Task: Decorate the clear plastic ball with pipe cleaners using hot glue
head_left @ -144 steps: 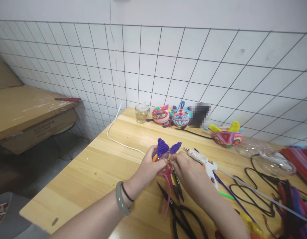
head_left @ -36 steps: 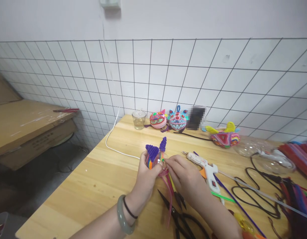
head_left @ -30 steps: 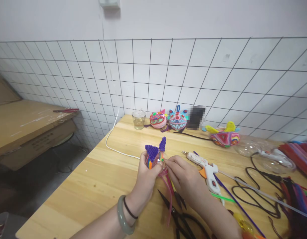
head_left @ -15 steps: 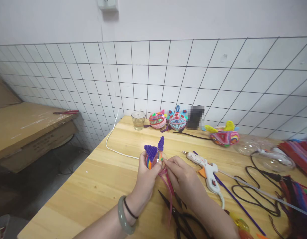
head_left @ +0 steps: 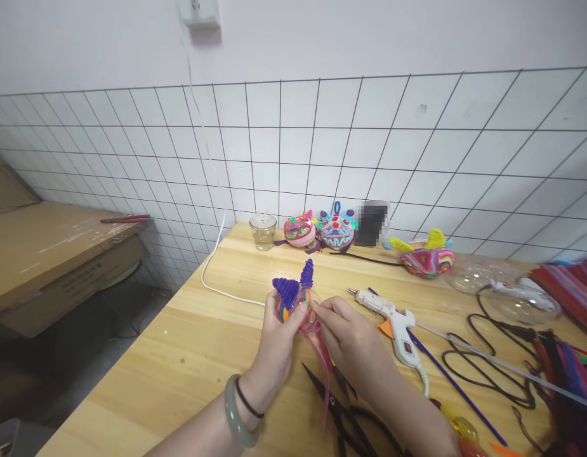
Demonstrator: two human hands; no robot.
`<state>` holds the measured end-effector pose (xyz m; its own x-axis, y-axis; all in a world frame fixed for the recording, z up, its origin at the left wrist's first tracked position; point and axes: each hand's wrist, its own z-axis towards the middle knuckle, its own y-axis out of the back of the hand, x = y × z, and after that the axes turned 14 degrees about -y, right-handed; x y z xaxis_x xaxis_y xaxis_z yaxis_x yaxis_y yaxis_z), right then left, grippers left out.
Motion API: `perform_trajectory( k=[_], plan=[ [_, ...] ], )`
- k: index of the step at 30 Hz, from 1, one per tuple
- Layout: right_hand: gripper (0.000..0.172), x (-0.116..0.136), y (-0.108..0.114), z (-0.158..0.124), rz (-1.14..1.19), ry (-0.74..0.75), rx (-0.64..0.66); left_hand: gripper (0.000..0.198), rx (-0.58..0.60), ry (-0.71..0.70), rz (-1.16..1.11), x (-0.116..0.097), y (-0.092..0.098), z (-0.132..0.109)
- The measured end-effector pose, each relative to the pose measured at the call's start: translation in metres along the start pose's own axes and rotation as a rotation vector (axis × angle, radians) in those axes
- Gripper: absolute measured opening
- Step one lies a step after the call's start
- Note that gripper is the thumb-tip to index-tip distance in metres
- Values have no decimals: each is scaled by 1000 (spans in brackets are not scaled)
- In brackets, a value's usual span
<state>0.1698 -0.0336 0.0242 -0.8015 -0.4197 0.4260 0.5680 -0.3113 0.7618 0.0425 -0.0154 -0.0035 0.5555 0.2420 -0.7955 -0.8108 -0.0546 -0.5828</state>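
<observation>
My left hand (head_left: 277,336) is wrapped round a clear plastic ball (head_left: 300,311) decorated with rainbow-coloured pipe cleaner strips and two purple pipe cleaner ears (head_left: 286,292). Its thumb presses on the near side. Against the ball, the closed fingertips of my right hand (head_left: 348,336) pinch a small green piece (head_left: 308,305), mostly hidden by the fingers. Pink pipe cleaner strands (head_left: 325,381) hang from the ball towards the table. Black scissors (head_left: 338,409) lie below, partly under my right forearm.
A white glue gun (head_left: 393,324) with its stick lies right of my hands, beside a purple pipe cleaner (head_left: 457,387). Along the wall stand a glass cup (head_left: 263,231) and decorated balls (head_left: 337,230). Clear plastic shells (head_left: 526,304), black cable (head_left: 483,387) and pipe cleaner bundles (head_left: 567,289) fill the right.
The view has shifted slightly. The ball has turned a little in my left hand, its purple ears tipping slightly left. Both hands keep nearly the same grip.
</observation>
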Motion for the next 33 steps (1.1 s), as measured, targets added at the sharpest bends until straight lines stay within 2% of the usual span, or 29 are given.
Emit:
perform_trajectory(
  k=[8, 14, 27, 33],
  plan=[
    [21, -2, -3, -1, 145, -88, 17, 36, -1, -52, 35, 1, 1, -1],
    [11, -2, -7, -2, 140, -105, -43, 39, -22, 19, -26, -1, 0, -2],
    [17, -3, -6, -3, 106, -26, -82, 34, -38, 87, -123, -5, -3, -3],
    [19, -1, -6, -3, 98, -13, -90, 30, -32, 31, -69, -5, -3, -3]
  ],
)
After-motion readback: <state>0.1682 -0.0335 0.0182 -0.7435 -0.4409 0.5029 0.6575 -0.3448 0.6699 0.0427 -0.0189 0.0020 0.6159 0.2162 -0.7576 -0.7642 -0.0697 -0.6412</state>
